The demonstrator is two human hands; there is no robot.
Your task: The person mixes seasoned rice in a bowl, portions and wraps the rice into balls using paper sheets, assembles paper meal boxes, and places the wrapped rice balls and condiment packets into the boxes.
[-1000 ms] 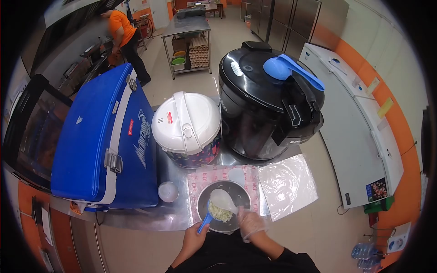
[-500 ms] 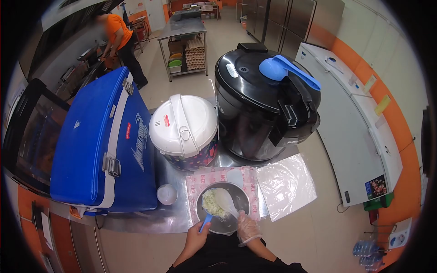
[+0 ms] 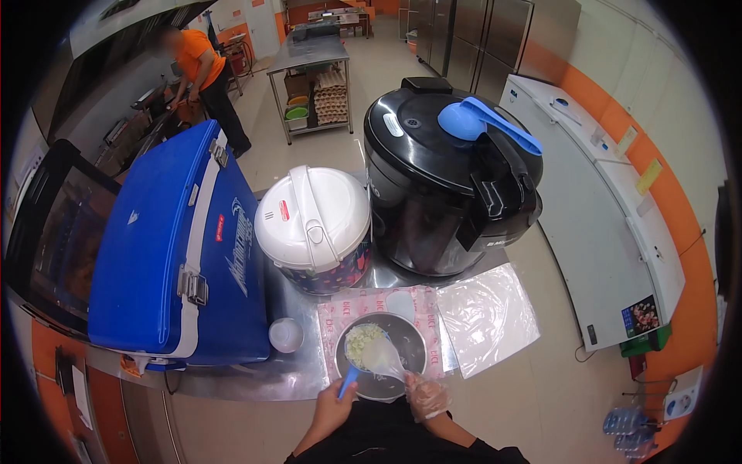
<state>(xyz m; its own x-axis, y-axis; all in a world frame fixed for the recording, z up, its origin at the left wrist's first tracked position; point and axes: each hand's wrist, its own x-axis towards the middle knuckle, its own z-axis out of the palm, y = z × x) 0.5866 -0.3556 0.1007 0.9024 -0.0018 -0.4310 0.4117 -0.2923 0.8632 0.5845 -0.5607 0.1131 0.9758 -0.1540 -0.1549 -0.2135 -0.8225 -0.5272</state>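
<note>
Together, two hands [image 3: 334, 408] [image 3: 427, 397] hold one scoop [image 3: 349, 380], one paddle [image 3: 382, 359].

- bowl [image 3: 415, 344] on paper [image 3: 427, 303]
- food [image 3: 362, 339] in scoop [image 3: 348, 382]
- sheets [image 3: 491, 321] right of paper
- cup [image 3: 286, 336] left of bowl, cooler [image 3: 154, 240] left of cup
- small cooker [image 3: 313, 220] behind paper, big cooker [image 3: 433, 224] to right
- ladle [image 3: 461, 120] on big cooker

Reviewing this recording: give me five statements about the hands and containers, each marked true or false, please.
1. The left hand grips a blue-handled scoop. True.
2. The right hand, in a clear glove, holds a white paddle. True.
3. Both hands are gloved. False: the left hand is bare.
4. The gripped scoop is empty. False: pale grains fill it.
5. A white-lidded pot stands between the blue cooler and black cooker. True.
</note>
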